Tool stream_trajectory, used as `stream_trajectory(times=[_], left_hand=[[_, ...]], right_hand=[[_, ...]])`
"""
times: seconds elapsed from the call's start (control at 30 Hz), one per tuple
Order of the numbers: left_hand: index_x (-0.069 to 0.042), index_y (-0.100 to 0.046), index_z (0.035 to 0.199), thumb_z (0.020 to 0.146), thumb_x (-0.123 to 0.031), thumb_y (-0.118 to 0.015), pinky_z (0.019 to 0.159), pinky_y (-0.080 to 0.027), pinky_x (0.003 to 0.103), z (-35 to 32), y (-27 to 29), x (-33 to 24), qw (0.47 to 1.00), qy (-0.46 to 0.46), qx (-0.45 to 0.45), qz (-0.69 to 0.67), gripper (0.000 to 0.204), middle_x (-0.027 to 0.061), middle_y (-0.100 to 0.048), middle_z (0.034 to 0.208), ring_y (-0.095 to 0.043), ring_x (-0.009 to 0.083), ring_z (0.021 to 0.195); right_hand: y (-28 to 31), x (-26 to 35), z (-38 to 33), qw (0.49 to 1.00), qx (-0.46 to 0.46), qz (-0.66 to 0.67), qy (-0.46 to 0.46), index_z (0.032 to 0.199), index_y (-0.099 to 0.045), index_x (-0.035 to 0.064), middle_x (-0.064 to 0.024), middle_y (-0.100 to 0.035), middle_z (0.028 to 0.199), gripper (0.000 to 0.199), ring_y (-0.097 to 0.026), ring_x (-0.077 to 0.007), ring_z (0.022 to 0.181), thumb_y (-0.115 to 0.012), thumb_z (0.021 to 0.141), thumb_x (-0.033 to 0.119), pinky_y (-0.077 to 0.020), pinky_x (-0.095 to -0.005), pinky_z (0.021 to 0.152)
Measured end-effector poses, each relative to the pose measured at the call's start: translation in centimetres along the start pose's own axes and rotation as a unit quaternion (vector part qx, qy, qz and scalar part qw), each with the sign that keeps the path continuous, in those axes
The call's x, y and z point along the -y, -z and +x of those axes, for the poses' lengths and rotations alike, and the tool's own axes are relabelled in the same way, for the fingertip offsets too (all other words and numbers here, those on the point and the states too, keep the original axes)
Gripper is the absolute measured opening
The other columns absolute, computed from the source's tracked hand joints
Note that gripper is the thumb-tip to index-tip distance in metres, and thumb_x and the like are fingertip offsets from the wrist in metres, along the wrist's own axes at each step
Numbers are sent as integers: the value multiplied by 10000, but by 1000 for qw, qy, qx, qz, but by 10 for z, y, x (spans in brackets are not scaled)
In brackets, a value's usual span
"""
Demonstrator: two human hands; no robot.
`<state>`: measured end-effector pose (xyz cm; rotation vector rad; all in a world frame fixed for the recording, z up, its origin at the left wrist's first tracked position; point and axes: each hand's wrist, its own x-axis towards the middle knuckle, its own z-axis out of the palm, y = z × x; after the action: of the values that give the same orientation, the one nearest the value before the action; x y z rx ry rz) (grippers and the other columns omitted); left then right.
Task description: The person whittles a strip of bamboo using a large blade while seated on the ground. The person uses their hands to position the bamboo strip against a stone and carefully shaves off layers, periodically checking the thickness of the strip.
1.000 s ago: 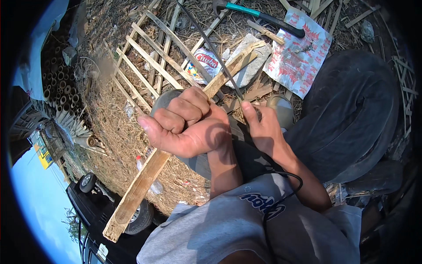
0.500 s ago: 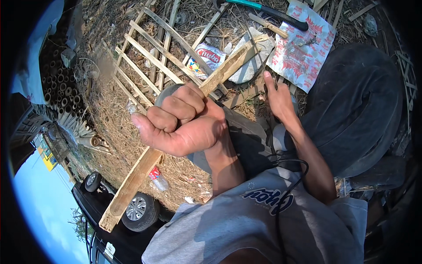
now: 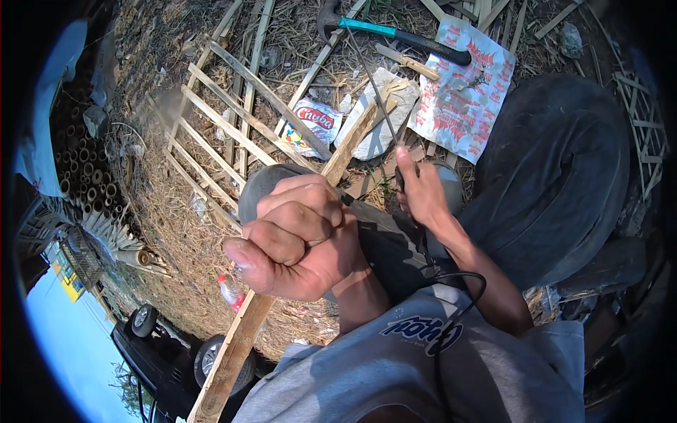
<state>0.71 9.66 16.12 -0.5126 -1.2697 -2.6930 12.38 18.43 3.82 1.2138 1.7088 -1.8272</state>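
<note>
My left hand (image 3: 296,233) is closed in a fist around a long pale bamboo slat (image 3: 233,356), which slants from the lower left up to the far side. The slat's far end rests over a pale flat stone (image 3: 379,143). In my right hand (image 3: 423,194) is the dark handle of a long-bladed knife (image 3: 367,67); its thin blade points away from me, seen nearly edge-on. The blade crosses the slat's far end, where a short sliver stands apart from the slat. Whether the blade is cutting into it is hard to see.
Beyond my left hand lies a lattice of bamboo strips (image 3: 224,123) beside a snack wrapper (image 3: 314,125). A hammer (image 3: 431,46) lies partly over a red-printed sheet (image 3: 458,106). A plastic bottle (image 3: 230,292) is on the straw; bamboo poles (image 3: 88,173) are stacked at left.
My left hand and the slat have come lower and nearer to me, and the slat is steeper in view. The knife has moved left with my right hand; its blade crosses the slat farther from the tip.
</note>
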Motion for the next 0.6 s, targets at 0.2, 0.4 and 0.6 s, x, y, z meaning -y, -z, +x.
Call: stream_trajectory(times=[0.2, 0.4, 0.6], left_hand=[[-180, -213, 550, 1069, -388, -230, 308, -168, 262, 10, 9, -2, 999, 3, -43, -23, 559, -4, -263, 376, -199, 101, 284], [-182, -191, 541, 1063, -379, -250, 298, -157, 244, 10, 15, 0, 1000, -8, -2, -4, 561, -13, -251, 366, -202, 86, 277], [-161, -209, 474, 971, -178, -399, 307, -144, 245, 12, 28, -6, 993, 16, 106, -50, 533, -6, -276, 362, -206, 85, 277]], right_hand=[[0, -11, 30, 998, -44, -43, 3, 678, -581, -94, -176, -530, 553, 783, -520, -257, 554, -436, 987, 611, -434, -466, 611], [-14, -13, 17, 995, -62, -24, 71, 669, -503, 1, -61, -501, 543, 703, -515, -181, 513, -419, 993, 619, -440, -365, 555], [-8, -24, 23, 995, -37, 2, 92, 606, -468, 31, -53, -470, 520, 709, -491, -162, 479, -419, 995, 623, -411, -337, 487]])
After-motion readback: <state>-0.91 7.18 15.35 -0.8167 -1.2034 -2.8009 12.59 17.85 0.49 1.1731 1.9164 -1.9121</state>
